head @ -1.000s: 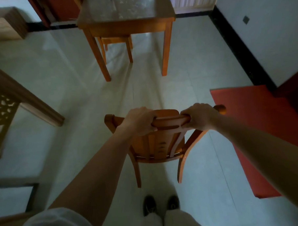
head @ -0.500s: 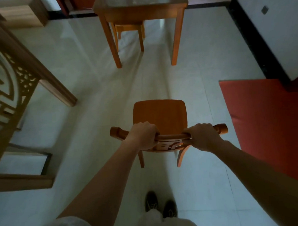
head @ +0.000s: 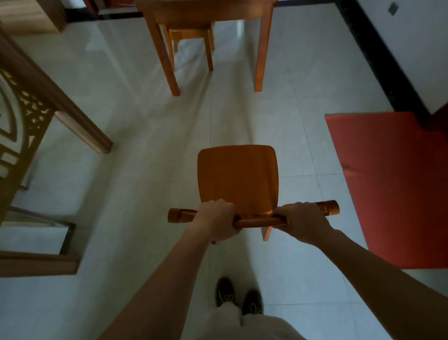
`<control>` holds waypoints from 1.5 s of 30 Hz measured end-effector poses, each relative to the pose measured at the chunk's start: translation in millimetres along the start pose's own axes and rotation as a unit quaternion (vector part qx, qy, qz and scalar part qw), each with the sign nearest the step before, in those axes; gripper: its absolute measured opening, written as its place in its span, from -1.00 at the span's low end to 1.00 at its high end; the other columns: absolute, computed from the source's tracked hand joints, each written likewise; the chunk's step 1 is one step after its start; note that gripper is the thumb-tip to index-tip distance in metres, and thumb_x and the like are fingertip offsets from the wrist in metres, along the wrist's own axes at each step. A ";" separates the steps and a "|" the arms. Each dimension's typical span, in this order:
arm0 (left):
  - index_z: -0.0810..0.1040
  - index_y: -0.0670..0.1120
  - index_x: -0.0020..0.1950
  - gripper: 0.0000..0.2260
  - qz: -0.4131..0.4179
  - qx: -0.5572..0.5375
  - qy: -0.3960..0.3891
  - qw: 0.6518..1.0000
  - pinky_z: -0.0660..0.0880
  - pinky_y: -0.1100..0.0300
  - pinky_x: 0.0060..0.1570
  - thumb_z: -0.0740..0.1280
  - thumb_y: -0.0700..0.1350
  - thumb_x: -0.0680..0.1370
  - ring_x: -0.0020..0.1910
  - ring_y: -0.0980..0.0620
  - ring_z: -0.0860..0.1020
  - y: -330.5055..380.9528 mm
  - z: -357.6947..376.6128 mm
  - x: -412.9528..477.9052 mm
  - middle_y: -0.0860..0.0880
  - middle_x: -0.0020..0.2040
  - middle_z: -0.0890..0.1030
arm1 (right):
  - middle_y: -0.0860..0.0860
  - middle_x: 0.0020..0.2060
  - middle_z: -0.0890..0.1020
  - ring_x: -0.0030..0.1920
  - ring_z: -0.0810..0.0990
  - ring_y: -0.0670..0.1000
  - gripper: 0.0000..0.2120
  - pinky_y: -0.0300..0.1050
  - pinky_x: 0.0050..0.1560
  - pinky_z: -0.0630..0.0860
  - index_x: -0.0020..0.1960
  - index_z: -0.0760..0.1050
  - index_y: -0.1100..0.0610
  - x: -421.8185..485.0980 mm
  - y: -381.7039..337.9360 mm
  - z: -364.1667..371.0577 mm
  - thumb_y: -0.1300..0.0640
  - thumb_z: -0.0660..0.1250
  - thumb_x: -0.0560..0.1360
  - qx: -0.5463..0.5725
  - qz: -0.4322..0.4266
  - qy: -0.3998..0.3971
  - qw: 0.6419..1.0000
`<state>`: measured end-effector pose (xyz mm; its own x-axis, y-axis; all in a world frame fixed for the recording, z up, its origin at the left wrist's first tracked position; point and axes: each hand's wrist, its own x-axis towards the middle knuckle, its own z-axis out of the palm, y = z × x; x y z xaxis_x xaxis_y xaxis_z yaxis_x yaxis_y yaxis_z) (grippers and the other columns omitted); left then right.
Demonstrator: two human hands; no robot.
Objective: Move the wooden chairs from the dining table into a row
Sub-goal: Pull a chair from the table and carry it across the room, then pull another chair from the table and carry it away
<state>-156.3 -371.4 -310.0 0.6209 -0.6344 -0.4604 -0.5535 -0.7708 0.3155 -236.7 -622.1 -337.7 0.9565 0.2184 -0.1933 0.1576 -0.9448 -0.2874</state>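
An orange wooden chair [head: 237, 179] stands on the tiled floor right in front of me, seat facing away. My left hand [head: 217, 220] grips the left part of its top rail and my right hand [head: 301, 221] grips the right part. Both are closed around the rail. The chair's front legs are hidden under the seat. Farther ahead stands the wooden dining table [head: 207, 10], with a second wooden chair [head: 188, 34] tucked beneath it.
A carved wooden screen or bench [head: 17, 114] juts in from the left. A red mat [head: 398, 182] lies on the floor to the right, by a white wall with a black skirting [head: 374, 50]. My shoes [head: 238, 295] are just behind the chair.
The chair has tipped from leaning back toward me to upright, so its seat now shows. The table has receded slightly and the carved furniture on the left has come further into view.
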 end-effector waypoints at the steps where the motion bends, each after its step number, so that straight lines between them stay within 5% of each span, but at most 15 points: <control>1: 0.66 0.10 0.14 -0.80 0.006 -0.048 -0.003 0.999 0.56 0.22 -0.14 0.41 0.15 0.59 -0.13 0.10 0.66 -1.8 -2.7 -2.9 0.13 -0.08 0.68 | -0.10 -0.02 0.73 -0.07 0.71 -0.02 -0.58 -0.12 0.00 0.59 0.20 0.62 -0.10 1.3 -4.2 -8.5 -0.30 0.41 0.45 0.051 0.011 -0.028 0.998; 3: 0.60 0.09 0.33 -0.60 0.018 -0.216 0.020 0.976 0.60 0.10 0.13 0.46 0.21 0.54 0.13 0.12 0.64 -5.9 -21.8 -16.8 0.12 0.19 0.67 | -0.15 0.09 0.68 0.09 0.68 -0.04 -0.40 -0.10 0.14 0.61 0.22 0.60 -0.13 1.2 -18.1 -38.9 -0.40 0.46 0.28 0.244 0.020 -0.042 0.969; 6: 0.56 0.16 0.37 -0.51 0.032 -0.382 0.212 0.899 0.61 0.02 0.24 0.43 0.29 0.49 0.25 0.28 0.58 -15.4 -82.3 -50.4 0.27 0.26 0.61 | -0.24 0.16 0.66 0.18 0.67 -0.13 -0.40 -0.19 0.16 0.61 0.21 0.57 -0.20 10.5 -37.1 -101.7 -0.40 0.48 0.24 0.429 0.016 0.107 0.897; 9: 0.50 0.30 0.34 -0.60 0.062 -0.413 0.362 0.833 0.56 0.07 0.28 0.43 0.26 0.52 0.34 0.27 0.53 -22.4 -150.2 -91.6 0.32 0.34 0.55 | -0.12 0.27 0.64 0.28 0.62 -0.08 -0.39 -0.11 0.23 0.59 0.34 0.52 -0.08 27.4 -68.2 -167.9 -0.25 0.51 0.36 0.459 -0.055 0.220 0.859; 13: 0.48 0.10 0.42 -0.53 0.134 -0.378 0.459 0.793 0.53 -0.04 0.34 0.46 0.15 0.55 0.45 0.04 0.51 -31.3 -208.1 -141.0 0.08 0.44 0.54 | 0.01 0.39 0.55 0.42 0.51 0.08 -0.43 0.07 0.39 0.48 0.42 0.44 -0.06 56.4 -126.4 -225.5 -0.08 0.52 0.47 0.469 -0.184 0.309 0.807; 17: 0.45 -0.02 0.43 -0.50 0.112 -0.357 0.487 0.789 0.50 -0.05 0.41 0.44 0.05 0.53 0.47 0.04 0.49 -66.5 -220.7 -177.1 -0.03 0.46 0.52 | 0.12 0.44 0.47 0.44 0.48 0.09 -0.38 0.15 0.41 0.47 0.47 0.32 0.06 96.5 -194.3 -240.6 -0.07 0.45 0.50 0.410 -0.240 0.303 0.826; 22: 0.49 0.03 0.38 -0.53 0.097 -0.337 0.544 0.762 0.50 -0.10 0.40 0.45 0.07 0.51 0.45 0.01 0.51 -144.3 -238.7 -225.5 -0.05 0.43 0.54 | 0.03 0.43 0.45 0.40 0.41 -0.32 -0.29 -0.42 0.31 0.38 0.46 0.40 0.27 164.4 -287.2 -245.1 -0.18 0.34 0.49 0.290 -0.277 0.320 0.858; 24: 0.48 0.04 0.38 -0.51 0.092 -0.328 0.560 0.756 0.50 -0.12 0.40 0.46 0.13 0.50 0.46 -0.01 0.50 -183.5 -251.3 -246.6 -0.07 0.43 0.54 | -0.02 0.43 0.43 0.37 0.36 -0.42 -0.27 -0.50 0.27 0.34 0.47 0.40 0.27 195.9 -327.3 -245.0 -0.21 0.32 0.49 0.265 -0.291 0.323 0.860; 28: 0.45 0.09 0.38 -0.40 0.104 -0.330 0.564 0.750 0.46 -0.21 0.42 0.46 0.34 0.45 0.48 -0.08 0.47 -256.7 -282.4 -283.9 -0.10 0.46 0.51 | -0.16 0.41 0.41 0.35 0.37 -0.44 -0.27 -0.52 0.24 0.35 0.48 0.39 0.19 258.4 -403.0 -247.7 -0.28 0.31 0.50 0.280 -0.310 0.327 0.847; 33: 0.44 0.18 0.40 -0.40 0.123 -0.298 0.547 0.773 0.50 -0.26 0.37 0.48 0.32 0.43 0.45 -0.07 0.50 -335.3 -328.8 -287.3 -0.03 0.46 0.51 | -0.28 0.39 0.34 0.32 0.35 -0.50 -0.21 -0.60 0.21 0.30 0.48 0.39 0.21 324.0 -459.3 -256.6 -0.36 0.26 0.50 0.269 -0.297 0.356 0.844; 39: 0.45 0.39 0.38 -0.45 0.165 -0.309 0.531 0.772 0.46 -0.29 0.39 0.46 0.39 0.42 0.50 -0.05 0.45 -413.1 -377.2 -236.3 -0.04 0.49 0.48 | -0.24 0.39 0.39 0.35 0.36 -0.45 -0.19 -0.55 0.24 0.33 0.47 0.42 0.15 408.4 -463.7 -269.2 -0.44 0.22 0.48 0.257 -0.253 0.372 0.855; 42: 0.43 0.48 0.36 -0.43 0.166 -0.313 0.516 0.780 0.46 -0.29 0.40 0.47 0.43 0.37 0.51 -0.06 0.45 -448.5 -405.2 -198.4 0.00 0.50 0.47 | -0.32 0.37 0.38 0.33 0.38 -0.45 -0.25 -0.52 0.24 0.37 0.46 0.39 -0.03 463.0 -457.4 -276.9 -0.48 0.23 0.44 0.285 -0.237 0.369 0.852; 45: 0.45 0.39 0.38 -0.42 0.158 -0.308 0.518 0.782 0.47 -0.23 0.41 0.52 0.34 0.39 0.50 0.00 0.45 -491.3 -446.3 -158.5 0.07 0.50 0.48 | -0.30 0.38 0.38 0.34 0.39 -0.44 -0.22 -0.50 0.25 0.39 0.46 0.39 0.04 532.8 -452.4 -293.2 -0.46 0.24 0.44 0.305 -0.245 0.366 0.844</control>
<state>264.9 81.6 -21.8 0.8002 -0.2608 0.5400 -0.5960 -0.2454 0.7646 273.6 -150.1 -35.6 0.7433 0.1259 0.6570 0.6365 -0.4353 -0.6367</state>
